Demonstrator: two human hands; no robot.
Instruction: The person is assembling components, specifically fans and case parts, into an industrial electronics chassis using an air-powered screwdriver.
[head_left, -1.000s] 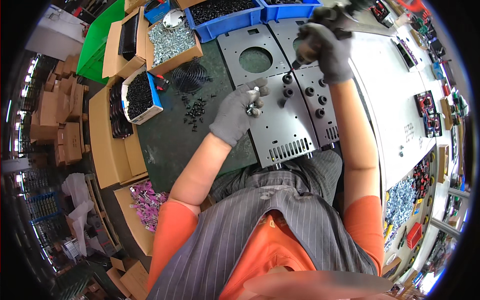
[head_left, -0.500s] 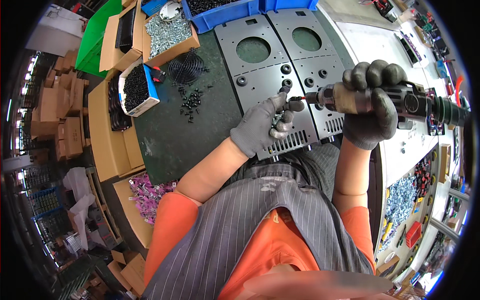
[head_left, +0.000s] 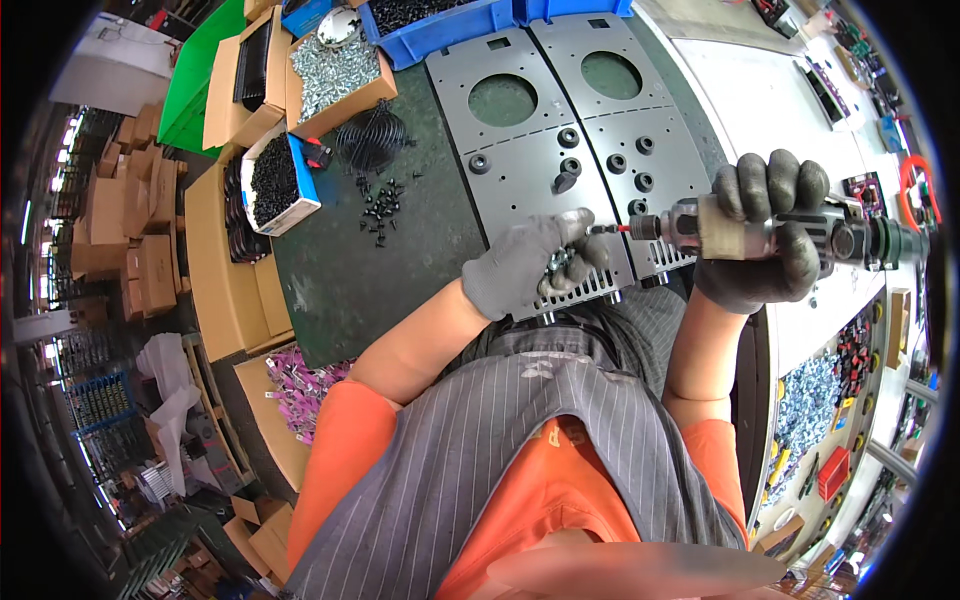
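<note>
Wears a yellow-lettered orange shirt [head_left: 530,490], works at a green desk [head_left: 340,275] with boxes [head_left: 105,240] piled far left, clamps the right hand [head_left: 765,277] on a power screwdriver [head_left: 722,232], and curls the left hand [head_left: 518,265] around small screws [head_left: 556,263] above the left of two grey panels [head_left: 530,185] by the near edge, with desk showing leftward.

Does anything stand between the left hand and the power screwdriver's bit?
Nothing visible does: the left gloved hand is close beside the bit; whether they touch is unclear. The right gloved hand grips the power screwdriver farther back.
</note>
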